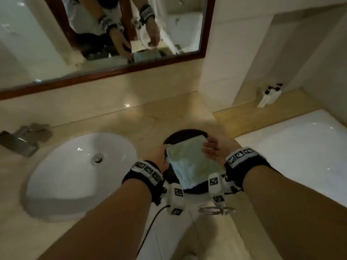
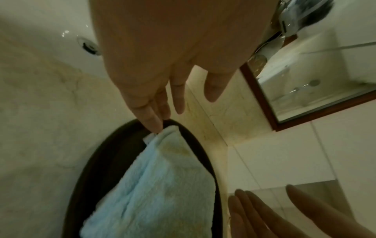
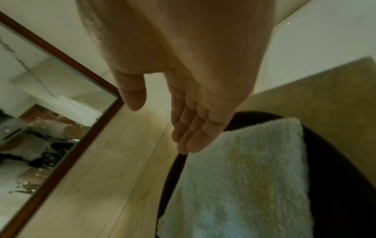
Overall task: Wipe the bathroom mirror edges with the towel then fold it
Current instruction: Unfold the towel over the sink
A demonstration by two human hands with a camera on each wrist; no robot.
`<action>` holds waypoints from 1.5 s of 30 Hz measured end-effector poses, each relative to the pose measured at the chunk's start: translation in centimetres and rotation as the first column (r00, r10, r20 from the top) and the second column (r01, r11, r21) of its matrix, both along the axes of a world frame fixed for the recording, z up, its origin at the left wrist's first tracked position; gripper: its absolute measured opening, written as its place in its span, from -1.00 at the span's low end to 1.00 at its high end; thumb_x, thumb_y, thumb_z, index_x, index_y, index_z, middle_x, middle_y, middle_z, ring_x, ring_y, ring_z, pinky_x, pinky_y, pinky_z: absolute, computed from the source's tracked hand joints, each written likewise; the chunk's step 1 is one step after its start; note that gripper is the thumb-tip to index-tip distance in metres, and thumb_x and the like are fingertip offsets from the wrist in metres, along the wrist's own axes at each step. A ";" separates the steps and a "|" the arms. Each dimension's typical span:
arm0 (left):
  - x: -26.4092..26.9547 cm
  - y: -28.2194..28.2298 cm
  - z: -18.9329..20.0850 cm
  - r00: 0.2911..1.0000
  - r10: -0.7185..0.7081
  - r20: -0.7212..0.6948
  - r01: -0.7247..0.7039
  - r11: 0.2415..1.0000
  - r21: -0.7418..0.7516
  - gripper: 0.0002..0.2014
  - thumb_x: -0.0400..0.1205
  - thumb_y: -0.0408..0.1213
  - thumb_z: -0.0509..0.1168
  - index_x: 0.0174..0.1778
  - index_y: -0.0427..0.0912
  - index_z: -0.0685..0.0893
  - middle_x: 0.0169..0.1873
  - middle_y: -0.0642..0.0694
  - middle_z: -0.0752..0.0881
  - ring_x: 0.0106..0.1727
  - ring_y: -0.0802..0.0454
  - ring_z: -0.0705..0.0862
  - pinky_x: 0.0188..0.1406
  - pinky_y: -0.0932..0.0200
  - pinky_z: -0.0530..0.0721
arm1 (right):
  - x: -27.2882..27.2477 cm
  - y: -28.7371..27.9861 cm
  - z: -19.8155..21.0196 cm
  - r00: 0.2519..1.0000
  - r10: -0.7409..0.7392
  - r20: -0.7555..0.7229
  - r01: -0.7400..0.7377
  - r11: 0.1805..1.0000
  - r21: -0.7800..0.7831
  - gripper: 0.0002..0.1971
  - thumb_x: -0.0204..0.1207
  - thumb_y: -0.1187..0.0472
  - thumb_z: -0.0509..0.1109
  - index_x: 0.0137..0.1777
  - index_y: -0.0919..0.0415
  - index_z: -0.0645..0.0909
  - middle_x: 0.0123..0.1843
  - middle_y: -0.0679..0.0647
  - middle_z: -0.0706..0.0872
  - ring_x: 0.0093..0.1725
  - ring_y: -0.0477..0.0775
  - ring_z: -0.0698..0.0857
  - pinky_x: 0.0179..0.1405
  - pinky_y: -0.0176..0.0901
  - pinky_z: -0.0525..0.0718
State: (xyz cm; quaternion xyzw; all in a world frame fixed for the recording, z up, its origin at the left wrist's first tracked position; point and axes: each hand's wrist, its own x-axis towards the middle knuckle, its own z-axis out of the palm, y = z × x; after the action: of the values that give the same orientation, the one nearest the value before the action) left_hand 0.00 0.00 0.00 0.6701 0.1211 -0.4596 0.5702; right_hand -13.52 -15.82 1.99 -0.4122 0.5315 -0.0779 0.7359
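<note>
Head view: the folded pale blue terry towel (image 1: 193, 166) lies on a dark round tray (image 1: 180, 135) at lower centre. The left hand (image 1: 158, 158) touches its corner with straight fingers; the right hand (image 1: 216, 151) hovers flat, empty. Folding appears nearly complete; the wood-framed mirror (image 1: 120, 69) sits at upper left.

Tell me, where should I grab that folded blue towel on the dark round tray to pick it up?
Probably pinch the towel at its two far corners, coming from above. It lies flat and folded on the tray, so the layers stay together there. The left hand already touches one far corner; the right hand hovers open by the other.
</note>
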 end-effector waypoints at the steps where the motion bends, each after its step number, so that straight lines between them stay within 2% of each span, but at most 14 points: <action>1: -0.1 -0.6 -0.7 0.999 -0.041 0.024 0.040 0.999 0.036 -0.56 0.76 -0.23 0.23 0.54 -0.35 0.52 0.51 -0.33 0.58 0.22 -0.16 0.62 0.03 -0.02 0.69 | 0.4 -0.1 -0.7 1.000 0.013 -0.008 -0.013 1.000 0.013 -0.79 0.68 0.05 0.35 0.02 0.21 0.58 -0.07 0.15 0.70 -0.12 0.17 0.72 -0.20 -0.02 0.67; 5: 0.2 -2.2 -3.1 0.998 -0.046 0.036 0.042 0.993 0.114 -0.73 0.67 -0.23 0.34 0.26 -0.22 0.61 0.05 -0.23 0.66 -0.18 -0.07 0.63 -0.10 -0.02 0.71 | 1.2 -1.0 -4.2 0.995 0.081 -0.059 -0.077 0.995 0.069 -0.77 0.62 0.04 0.41 0.06 0.21 0.66 -0.09 0.16 0.79 -0.06 0.21 0.76 -0.04 0.06 0.73; 7: 0.2 -2.9 -3.3 0.998 -0.051 0.028 0.046 0.985 0.164 -0.83 0.66 -0.24 0.35 0.04 -0.28 0.62 -0.03 -0.20 0.66 -0.12 -0.14 0.70 0.04 -0.11 0.74 | 1.2 -1.2 -5.4 0.990 0.114 -0.081 -0.107 0.990 0.090 -0.72 0.58 0.01 0.45 0.08 0.23 0.71 -0.09 0.16 0.82 -0.03 0.21 0.77 0.15 0.12 0.72; 11: 0.0 -3.2 -4.0 0.994 -0.081 0.068 0.060 0.961 0.269 -0.80 0.56 -0.17 0.37 -0.13 -0.27 0.73 -0.38 -0.15 0.68 -0.36 -0.14 0.64 -0.18 0.01 0.64 | 1.1 -1.5 -6.8 0.992 0.105 -0.073 -0.093 0.984 0.151 -0.64 0.60 -0.02 0.42 0.19 0.28 0.71 0.06 0.20 0.81 0.03 0.17 0.74 0.29 0.10 0.67; 15: 0.8 -3.4 -7.6 0.992 -0.074 0.100 0.038 0.947 0.318 -0.67 0.29 -0.08 0.38 -0.18 -0.25 0.78 -0.21 -0.28 0.84 -0.16 -0.26 0.81 0.06 -0.22 0.82 | 1.4 -2.9 -6.7 0.988 0.142 -0.062 -0.120 0.953 0.277 -0.48 0.57 -0.22 0.37 0.21 0.26 0.67 0.11 0.20 0.79 0.01 0.16 0.73 0.08 0.03 0.66; 19: 0.3 -3.6 -7.5 0.984 -0.129 0.123 0.090 0.955 0.283 -0.86 0.32 -0.11 0.38 -0.36 -0.07 0.78 -0.07 -0.32 0.87 0.00 -0.40 0.83 0.12 -0.43 0.77 | 1.6 -4.0 -6.8 0.987 0.155 -0.041 -0.131 0.928 0.348 -0.36 0.49 -0.34 0.37 0.21 0.27 0.65 0.15 0.21 0.76 0.03 0.18 0.71 -0.05 0.01 0.60; 22: -1.1 -3.6 -4.6 0.980 -0.144 0.134 0.113 0.970 0.217 -0.79 0.38 -0.09 0.46 -0.11 -0.05 0.77 -0.14 -0.19 0.82 -0.13 -0.24 0.80 0.09 -0.33 0.82 | 1.8 -4.0 -7.0 0.985 0.163 -0.054 -0.135 0.933 0.334 -0.28 0.41 -0.39 0.41 0.24 0.28 0.64 0.19 0.20 0.76 0.09 0.17 0.70 0.03 0.00 0.61; 24: -1.6 -3.6 -3.7 0.980 -0.145 0.136 0.122 0.979 0.163 -0.71 0.46 -0.15 0.47 0.05 -0.17 0.72 -0.18 -0.19 0.74 -0.20 -0.13 0.69 0.06 -0.16 0.82 | 1.9 -3.7 -7.0 0.986 0.157 -0.063 -0.132 0.945 0.300 -0.26 0.30 -0.40 0.48 0.17 0.28 0.67 0.08 0.17 0.77 -0.05 0.14 0.69 -0.09 -0.06 0.60; 27: -1.9 -3.3 -2.5 0.981 -0.159 0.112 0.149 0.984 0.093 -0.85 0.59 -0.29 0.45 0.00 -0.22 0.66 -0.12 -0.24 0.70 -0.12 -0.16 0.67 -0.05 -0.08 0.72 | 2.1 -2.5 -6.8 0.979 0.189 -0.079 -0.171 0.966 0.195 -0.40 0.25 -0.34 0.57 -0.04 0.22 0.71 -0.17 0.12 0.72 -0.28 0.06 0.62 -0.29 -0.13 0.56; 32: -2.2 -3.0 -0.3 0.967 -0.251 0.039 0.252 0.967 -0.030 -0.86 0.67 -0.38 0.39 -0.13 -0.13 0.55 -0.05 -0.20 0.71 0.05 -0.15 0.74 0.06 -0.13 0.81 | 2.5 0.1 -4.7 0.921 0.370 -0.122 -0.374 0.927 -0.011 -0.65 0.49 -0.15 0.52 0.09 0.11 0.78 0.15 0.11 0.79 0.15 0.10 0.70 0.26 0.05 0.66; 35: -1.9 -3.2 1.5 0.942 -0.330 0.064 0.334 0.941 -0.060 -0.86 0.67 -0.35 0.41 -0.14 -0.13 0.59 -0.08 -0.18 0.75 0.06 -0.16 0.78 -0.03 -0.01 0.82 | 2.0 0.7 -2.0 0.908 0.389 -0.157 -0.408 0.905 -0.118 -0.51 0.36 -0.28 0.54 0.21 -0.03 0.75 0.19 0.03 0.80 0.21 0.10 0.72 0.31 0.09 0.64; 38: -1.6 -3.3 4.4 0.917 -0.388 0.090 0.396 0.912 -0.111 -0.90 0.66 -0.33 0.43 -0.12 -0.17 0.63 -0.05 -0.26 0.74 0.12 -0.28 0.78 0.11 -0.13 0.82 | 1.1 0.9 1.6 0.935 0.329 -0.130 -0.346 0.925 -0.154 -0.55 0.48 -0.17 0.51 0.27 0.06 0.73 0.16 0.04 0.83 0.19 0.11 0.75 0.23 0.07 0.68; 42: -1.0 -3.2 8.9 0.908 -0.391 0.151 0.417 0.878 -0.235 -0.91 0.66 -0.47 0.39 -0.16 -0.25 0.74 -0.22 -0.20 0.78 -0.16 -0.13 0.80 -0.23 0.09 0.82 | 0.8 1.0 6.3 0.946 0.317 -0.067 -0.324 0.922 -0.214 -0.36 0.16 -0.25 0.66 0.21 0.05 0.79 0.17 0.09 0.85 0.24 0.20 0.76 0.35 0.16 0.68; 45: 0.1 -3.2 12.3 0.899 -0.394 0.190 0.435 0.852 -0.292 -0.91 0.69 -0.46 0.37 -0.07 -0.19 0.67 -0.12 -0.19 0.76 -0.16 -0.10 0.78 -0.28 0.09 0.79 | 1.3 1.0 9.7 0.941 0.338 -0.013 -0.329 0.908 -0.261 -0.35 0.23 -0.01 0.72 0.34 0.18 0.72 0.15 0.19 0.85 0.21 0.30 0.79 0.28 0.20 0.73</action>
State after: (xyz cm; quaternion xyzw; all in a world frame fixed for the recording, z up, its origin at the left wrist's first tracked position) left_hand 0.07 -3.20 12.31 0.6035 -0.1396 -0.5432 0.5668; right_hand -12.17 -14.84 11.67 -0.5881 0.4265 -0.0266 0.6867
